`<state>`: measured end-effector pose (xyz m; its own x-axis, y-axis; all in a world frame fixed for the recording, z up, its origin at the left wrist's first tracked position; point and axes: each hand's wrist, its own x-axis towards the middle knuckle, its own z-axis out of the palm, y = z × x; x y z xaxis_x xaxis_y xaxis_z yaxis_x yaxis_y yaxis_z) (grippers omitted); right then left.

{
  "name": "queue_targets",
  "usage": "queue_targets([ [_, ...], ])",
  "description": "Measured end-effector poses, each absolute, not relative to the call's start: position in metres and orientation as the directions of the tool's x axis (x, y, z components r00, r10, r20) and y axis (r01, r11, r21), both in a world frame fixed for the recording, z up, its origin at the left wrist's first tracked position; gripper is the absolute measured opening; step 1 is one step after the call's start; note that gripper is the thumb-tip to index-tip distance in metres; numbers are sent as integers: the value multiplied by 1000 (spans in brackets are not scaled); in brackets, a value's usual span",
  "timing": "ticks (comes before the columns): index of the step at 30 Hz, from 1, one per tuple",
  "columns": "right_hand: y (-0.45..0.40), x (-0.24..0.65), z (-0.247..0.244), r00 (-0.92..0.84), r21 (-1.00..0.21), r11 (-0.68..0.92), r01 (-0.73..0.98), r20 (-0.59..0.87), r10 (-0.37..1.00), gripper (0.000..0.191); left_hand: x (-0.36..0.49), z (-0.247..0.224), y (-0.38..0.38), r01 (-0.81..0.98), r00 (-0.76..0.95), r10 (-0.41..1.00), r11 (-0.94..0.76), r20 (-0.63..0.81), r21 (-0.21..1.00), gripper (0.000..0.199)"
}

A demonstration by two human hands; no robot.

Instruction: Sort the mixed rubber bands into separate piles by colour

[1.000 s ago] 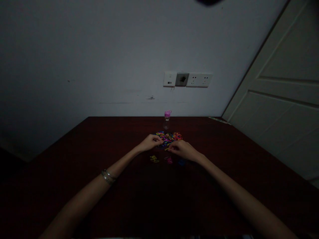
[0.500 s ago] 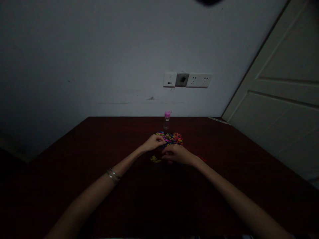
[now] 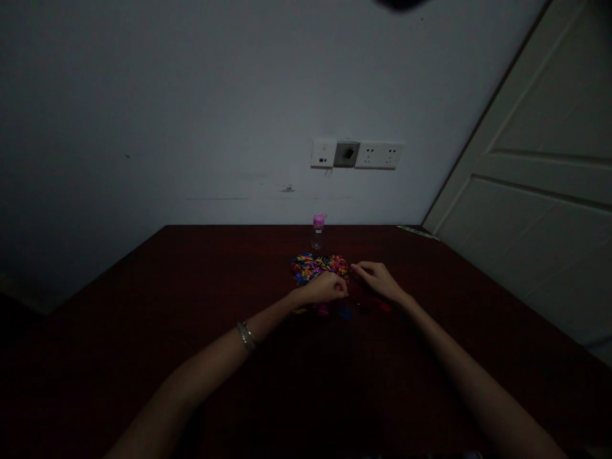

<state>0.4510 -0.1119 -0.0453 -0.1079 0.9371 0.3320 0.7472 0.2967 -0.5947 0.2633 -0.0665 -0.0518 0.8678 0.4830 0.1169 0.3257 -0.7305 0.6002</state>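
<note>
- I take the pile of small coloured pieces [image 3: 313, 262] as the centre of my clock, with my body at six. It lies on the dark red tabletop [image 3: 215, 268], a mix of blue, yellow, pink, orange and other colours.
- My left hand [image 3: 322, 289] is at about six o'clock, over the pile's near edge, its fingers curled in and the tips pointing to five. Whether they pinch a piece I can't tell.
- My right hand [image 3: 377, 278] sits between three and four, thumb and fingers drawn close, tips just beside the pile's right edge. The light is too dim to tell whether they are closed on anything.
- Nearer me lie small groups, apart from the pile: yellow pieces [image 3: 299, 311] at seven, pink pieces [image 3: 323, 310] at six, blue pieces [image 3: 345, 312] at five, red pieces [image 3: 385, 306] at four.
- A clear bottle with a pink cap [image 3: 317, 236] stands upright at twelve, just beyond the pile.
- I judge this step to be close finger work at the pile's edge. A next move here calls for a light fingertip pinch on a single piece, and enough lift to clear the near groups.
</note>
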Motion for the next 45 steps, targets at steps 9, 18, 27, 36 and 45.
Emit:
queue_targets([
  [9,-112,457,-51,-109,-574,292,765,331,937,39,279,-55,-79,289,900,415,-801,137,524,19],
  [18,-108,463,-60,-194,-511,307,803,263,945,24,241,-49,-29,307,660,706,-566,257,765,28],
  [27,-110,456,-57,-247,-433,319,843,216,945,25,172,-60,26,352,319,930,-294,181,889,27],
  [36,-112,452,-56,-263,-456,332,826,209,942,17,159,-74,38,283,287,952,-188,104,940,33],
  [45,-110,452,-64,-271,-508,351,786,228,935,17,161,-80,39,352,279,944,-273,178,895,30],
])
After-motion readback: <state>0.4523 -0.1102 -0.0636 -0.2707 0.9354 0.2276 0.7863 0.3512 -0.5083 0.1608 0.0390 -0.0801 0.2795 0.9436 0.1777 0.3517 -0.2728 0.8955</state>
